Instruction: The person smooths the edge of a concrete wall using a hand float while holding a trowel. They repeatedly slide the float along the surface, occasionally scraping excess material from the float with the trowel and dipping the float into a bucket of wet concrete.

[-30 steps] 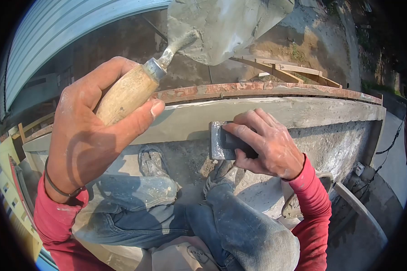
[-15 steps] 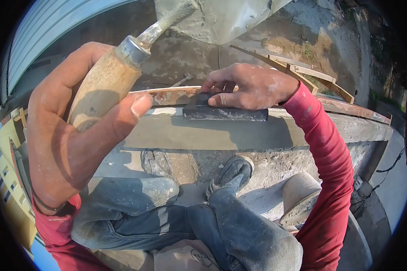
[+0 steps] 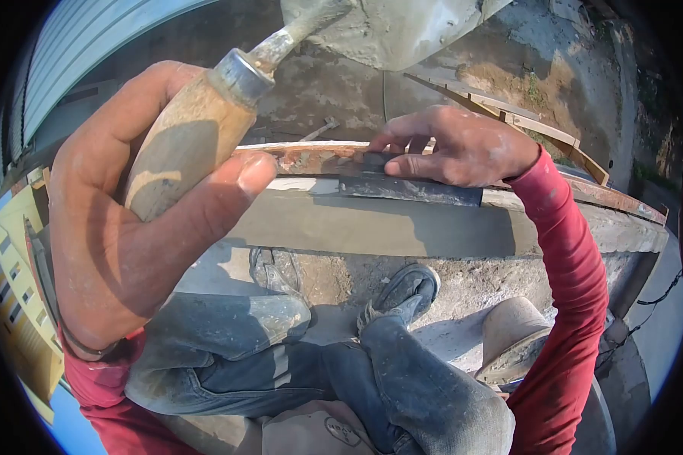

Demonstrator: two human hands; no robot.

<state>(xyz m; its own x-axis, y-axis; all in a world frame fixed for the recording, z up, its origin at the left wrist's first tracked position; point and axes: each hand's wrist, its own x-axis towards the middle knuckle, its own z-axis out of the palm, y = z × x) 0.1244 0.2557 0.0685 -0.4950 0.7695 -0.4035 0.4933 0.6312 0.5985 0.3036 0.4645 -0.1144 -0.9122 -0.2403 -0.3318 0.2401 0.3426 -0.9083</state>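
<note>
Wood-handled steel trowel (image 3: 186, 140), clenched in your left hand (image 3: 121, 227), slants up and right, its mortar-caked blade pointing away from you. Your right hand (image 3: 463, 148) pins a dark flat steel float (image 3: 410, 189) lengthwise along the wet grey concrete ledge (image 3: 372, 224), against the rusty metal rim (image 3: 303, 158).

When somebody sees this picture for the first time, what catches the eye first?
The left hand fills the near left, gripping a trowel by its wooden handle, the mortar-caked blade at the top edge. At centre, the right hand in a red sleeve presses a dark float onto the top of a smooth grey ledge.
</note>
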